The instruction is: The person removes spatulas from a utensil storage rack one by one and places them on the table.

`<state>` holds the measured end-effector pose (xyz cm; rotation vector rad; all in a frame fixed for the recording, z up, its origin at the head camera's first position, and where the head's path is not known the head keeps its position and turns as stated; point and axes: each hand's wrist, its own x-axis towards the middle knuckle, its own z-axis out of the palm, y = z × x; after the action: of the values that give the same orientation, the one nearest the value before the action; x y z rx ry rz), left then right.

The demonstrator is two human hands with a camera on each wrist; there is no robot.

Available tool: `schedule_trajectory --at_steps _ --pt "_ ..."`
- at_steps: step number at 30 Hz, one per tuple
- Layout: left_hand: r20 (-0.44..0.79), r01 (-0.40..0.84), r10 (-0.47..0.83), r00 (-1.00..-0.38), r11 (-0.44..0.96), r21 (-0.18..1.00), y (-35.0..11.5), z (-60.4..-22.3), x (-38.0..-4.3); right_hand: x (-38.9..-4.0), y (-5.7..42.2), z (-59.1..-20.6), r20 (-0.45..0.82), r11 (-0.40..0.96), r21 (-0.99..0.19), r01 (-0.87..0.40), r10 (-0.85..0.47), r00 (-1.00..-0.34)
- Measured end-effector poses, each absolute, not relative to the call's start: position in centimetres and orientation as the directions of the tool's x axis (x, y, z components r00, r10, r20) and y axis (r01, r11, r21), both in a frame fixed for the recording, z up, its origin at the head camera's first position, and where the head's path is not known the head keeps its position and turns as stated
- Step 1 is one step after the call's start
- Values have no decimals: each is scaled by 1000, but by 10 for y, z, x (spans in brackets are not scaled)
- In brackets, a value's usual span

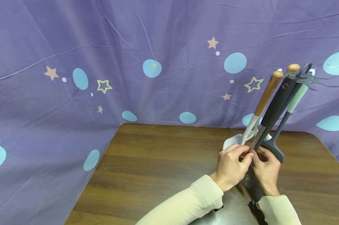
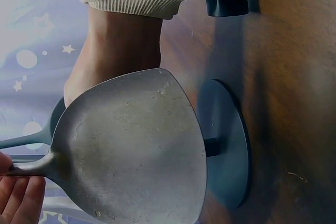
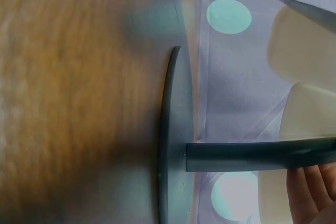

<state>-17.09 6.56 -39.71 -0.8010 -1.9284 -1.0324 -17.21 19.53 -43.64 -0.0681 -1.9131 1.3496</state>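
Observation:
My left hand [image 1: 232, 166] pinches the neck of a metal turner [image 2: 131, 145] with a black handle, blade downward. Its handle rises to the hooks of a dark utensil stand [image 3: 252, 156]; I cannot tell whether it hangs there. My right hand [image 1: 266, 172] curls its fingers at the stand's pole, just beside the left hand. Also around the pole are a white utensil with a wooden handle [image 1: 266, 92] and a grey spatula [image 1: 273, 150] with a green handle. A second wooden handle [image 1: 293, 67] shows behind; its lower part is hidden.
The stand's round base [image 3: 176, 129] rests on a brown wooden table [image 1: 147, 162]. Thin hooks [image 1: 324, 82] stick out at the top right. Behind the table hangs a purple patterned cloth [image 1: 169, 93].

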Motion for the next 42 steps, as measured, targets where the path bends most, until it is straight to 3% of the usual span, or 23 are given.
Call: schedule_trajectory --at_steps 42 --pt "852 842 150 -502 312 441 32 -394 -151 -174 195 -438 521 419 -844 -335 490 -699"
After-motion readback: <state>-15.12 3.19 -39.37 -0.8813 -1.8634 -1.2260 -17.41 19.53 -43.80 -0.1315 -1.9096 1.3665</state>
